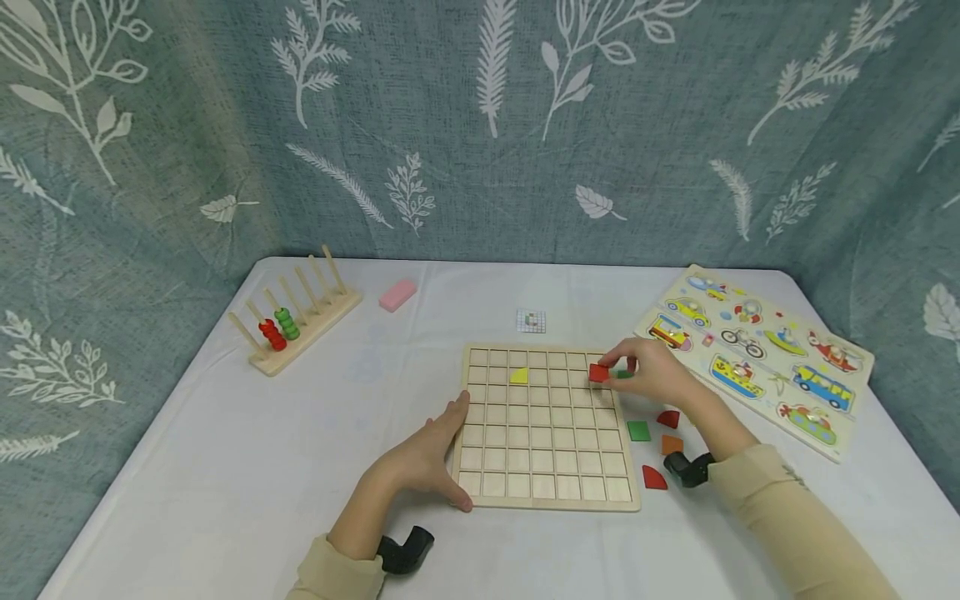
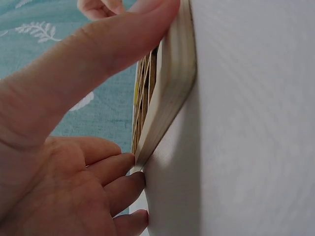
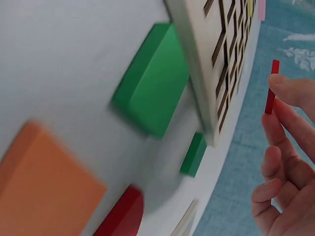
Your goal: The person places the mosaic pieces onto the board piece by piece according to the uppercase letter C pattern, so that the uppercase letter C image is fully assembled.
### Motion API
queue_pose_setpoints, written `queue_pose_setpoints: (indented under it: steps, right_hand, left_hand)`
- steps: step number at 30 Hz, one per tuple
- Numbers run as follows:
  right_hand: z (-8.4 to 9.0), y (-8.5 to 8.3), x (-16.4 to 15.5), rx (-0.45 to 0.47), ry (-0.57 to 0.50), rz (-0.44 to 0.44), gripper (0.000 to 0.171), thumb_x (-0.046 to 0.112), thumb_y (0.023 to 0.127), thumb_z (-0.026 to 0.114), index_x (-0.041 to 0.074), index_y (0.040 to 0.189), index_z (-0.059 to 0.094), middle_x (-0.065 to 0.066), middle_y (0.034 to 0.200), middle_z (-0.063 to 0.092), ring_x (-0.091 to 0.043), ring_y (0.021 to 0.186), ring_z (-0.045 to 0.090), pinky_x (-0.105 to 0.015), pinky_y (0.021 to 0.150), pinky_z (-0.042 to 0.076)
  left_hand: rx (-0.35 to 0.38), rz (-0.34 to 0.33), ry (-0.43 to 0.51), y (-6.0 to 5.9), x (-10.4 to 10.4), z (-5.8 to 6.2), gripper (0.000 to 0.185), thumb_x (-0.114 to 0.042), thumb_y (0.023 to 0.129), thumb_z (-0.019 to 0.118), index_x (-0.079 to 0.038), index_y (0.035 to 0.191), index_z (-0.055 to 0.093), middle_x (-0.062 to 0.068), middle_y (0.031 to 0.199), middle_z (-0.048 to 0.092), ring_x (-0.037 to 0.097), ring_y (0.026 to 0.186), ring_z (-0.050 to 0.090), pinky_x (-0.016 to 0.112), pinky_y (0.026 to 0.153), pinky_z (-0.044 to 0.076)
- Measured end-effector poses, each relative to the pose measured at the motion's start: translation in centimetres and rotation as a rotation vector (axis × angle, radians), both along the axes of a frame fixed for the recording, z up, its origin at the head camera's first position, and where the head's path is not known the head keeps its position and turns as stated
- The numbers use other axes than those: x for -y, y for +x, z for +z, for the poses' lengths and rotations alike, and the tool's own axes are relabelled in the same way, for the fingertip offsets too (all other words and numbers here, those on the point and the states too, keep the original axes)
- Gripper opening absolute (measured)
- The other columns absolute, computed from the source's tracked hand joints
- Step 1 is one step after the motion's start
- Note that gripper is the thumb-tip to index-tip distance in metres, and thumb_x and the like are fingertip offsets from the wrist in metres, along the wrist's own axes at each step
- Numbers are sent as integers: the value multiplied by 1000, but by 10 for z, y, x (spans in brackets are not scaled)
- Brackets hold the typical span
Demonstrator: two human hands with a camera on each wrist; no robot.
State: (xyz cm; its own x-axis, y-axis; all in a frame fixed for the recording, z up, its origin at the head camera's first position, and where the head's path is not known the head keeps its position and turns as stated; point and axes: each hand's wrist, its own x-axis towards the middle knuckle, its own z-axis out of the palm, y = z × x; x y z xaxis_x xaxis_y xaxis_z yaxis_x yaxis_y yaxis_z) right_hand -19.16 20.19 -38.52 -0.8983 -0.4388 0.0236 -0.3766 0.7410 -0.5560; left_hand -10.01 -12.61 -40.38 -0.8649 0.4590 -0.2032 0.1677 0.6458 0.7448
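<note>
My right hand (image 1: 648,371) pinches a red square tile (image 1: 598,372) between thumb and fingertips, over the upper right corner of a wooden grid board (image 1: 551,507). In the right wrist view the red tile (image 3: 272,87) appears edge-on, raised above the board. My left hand (image 1: 427,454) rests along the board's left edge, fingers spread, thumb at the near left corner. The left wrist view has that thumb (image 2: 98,54) against the board's wooden side (image 2: 177,64). One yellow piece (image 1: 519,376) lies in a cell near the top of the grid.
Right of the board lie green squares (image 1: 638,431), an orange square (image 1: 672,445) and dark red quarter-round pieces (image 1: 654,477). A picture puzzle board (image 1: 772,358) is at the right. Behind the grid is a small printed card (image 1: 531,321); farther left, a pink block (image 1: 397,295) and a peg stand (image 1: 307,329).
</note>
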Motion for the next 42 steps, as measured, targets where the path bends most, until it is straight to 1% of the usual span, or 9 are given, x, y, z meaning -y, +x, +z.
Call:
queue_pose_setpoints:
  steps: [4, 10, 18, 26, 32, 36, 42]
  right_hand:
    - [2, -1, 8, 12, 1, -2, 28, 17, 75, 75, 5, 100, 69, -3, 92, 65, -17, 72, 47, -26, 55, 40]
    - [5, -3, 20, -2, -24, 28, 26, 15, 74, 74, 4, 98, 70, -3, 89, 65, -15, 67, 47, -26, 52, 41]
    - [1, -8, 30, 6, -57, 73, 24, 13, 75, 74, 3, 97, 70, -6, 92, 66, -14, 64, 45, -24, 51, 39]
    - [-3, -14, 37, 4, -53, 90, 22, 11, 74, 73, 3, 95, 71, -7, 91, 66, -13, 62, 44, -25, 53, 39]
    - [-6, -16, 44, 10, -61, 105, 22, 9, 74, 73, 3, 95, 70, -6, 88, 65, -12, 57, 43, -25, 52, 39]
    - [-6, -17, 50, 19, -63, 113, 21, 9, 75, 72, 2, 95, 71, -7, 89, 64, -11, 56, 41, -25, 52, 38]
    - [-6, -17, 58, 31, -40, 106, 22, 10, 75, 72, 3, 95, 71, -8, 92, 65, -12, 56, 42, -24, 53, 38]
  left_hand:
    - [0, -3, -10, -1, -1, -2, 133, -17, 42, 92, 4, 144, 9, 22, 149, 11, 33, 137, 12, 48, 110, 12]
    - [1, 1, -29, -1, 1, -4, 133, -18, 43, 92, 2, 145, 9, 21, 149, 12, 32, 137, 12, 46, 111, 12]
    - [5, 3, -31, -1, 1, -5, 133, -19, 43, 92, 1, 145, 9, 19, 149, 12, 31, 137, 12, 46, 111, 12]
    - [4, 3, -35, -2, 0, -5, 133, -18, 42, 92, 1, 145, 9, 20, 149, 12, 31, 137, 12, 46, 111, 12]
    - [2, 3, -35, -2, 0, -5, 134, -19, 42, 92, 2, 145, 9, 20, 149, 12, 30, 137, 12, 46, 111, 12]
    - [4, 4, -38, -1, 0, -5, 133, -18, 42, 92, 1, 145, 9, 19, 149, 12, 30, 137, 12, 45, 111, 12]
    - [5, 3, -35, -1, 1, -5, 134, -18, 42, 92, 1, 145, 9, 18, 150, 11, 30, 137, 12, 45, 111, 12]
